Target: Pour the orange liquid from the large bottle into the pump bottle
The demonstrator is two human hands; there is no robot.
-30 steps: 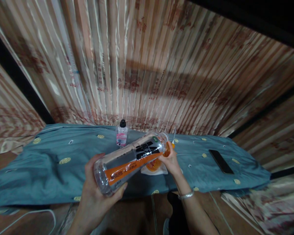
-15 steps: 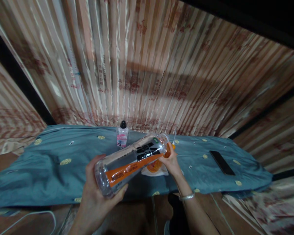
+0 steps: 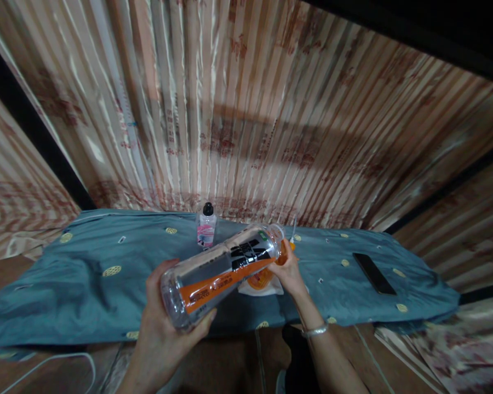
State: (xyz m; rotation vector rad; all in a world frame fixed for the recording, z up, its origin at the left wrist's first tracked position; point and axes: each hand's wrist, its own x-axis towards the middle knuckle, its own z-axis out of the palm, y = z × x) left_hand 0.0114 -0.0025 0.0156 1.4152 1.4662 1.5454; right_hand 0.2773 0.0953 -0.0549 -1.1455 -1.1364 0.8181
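Observation:
My left hand [image 3: 162,312] is wrapped round the base of a large clear plastic bottle [image 3: 209,287] with an orange and black label. The bottle lies tilted, its mouth up to the right, and looks empty of coloured liquid. Close by its mouth, my right hand [image 3: 288,271] is closed on an orange see-through container [image 3: 259,280]. Much of that container is hidden behind the bottle and fingers, so its exact kind cannot be made out. Under it lies a white tissue-like sheet [image 3: 267,290]. A silver bracelet [image 3: 314,331] circles my right wrist.
A small clear bottle with a black cap [image 3: 207,227] stands behind the large one. A black phone [image 3: 373,273] lies at the right on the teal patterned cloth [image 3: 143,246]. Behind hangs a striped curtain [image 3: 246,109]. A white cable [image 3: 78,355] runs at lower left.
Both hands, the large bottle and the orange container hold almost the same pose. The whole view has shifted very slightly.

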